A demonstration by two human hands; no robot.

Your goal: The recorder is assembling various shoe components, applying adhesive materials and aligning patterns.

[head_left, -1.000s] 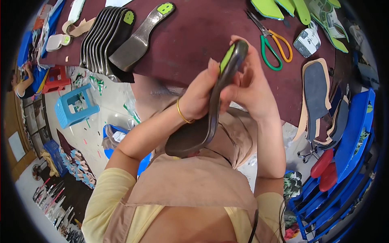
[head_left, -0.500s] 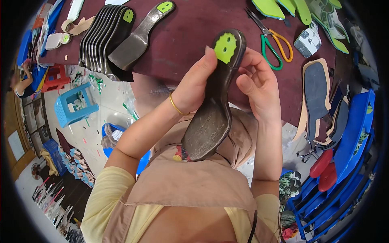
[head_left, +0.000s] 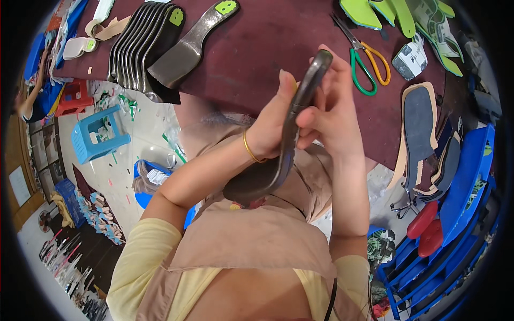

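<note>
A glossy dark bronze insole (head_left: 252, 177) is held tilted on its edge above my lap, its wide end toward my apron. My left hand (head_left: 270, 120) grips its narrow middle, thumb up along one side. On the other side, my right hand (head_left: 338, 115) has its thumb against the edge and its fingers curled by the heel end. The green heel patch is turned out of sight. Ahead on the left lies a row of matching insoles (head_left: 136, 51), with a single insole (head_left: 187, 51) beside it showing its green patch.
Scissors (head_left: 365, 56) with green and orange handles lie on the dark red table (head_left: 257, 32). Lime green pieces (head_left: 361, 13) sit at the far right. Grey sole shapes (head_left: 418, 120) are at the right edge, near a blue rack (head_left: 466, 182). A blue stool (head_left: 88, 140) stands left.
The insole has been turned from its flat face onto its edge, hiding the green patch. My right hand has come in against it, and its wide end has shifted left.
</note>
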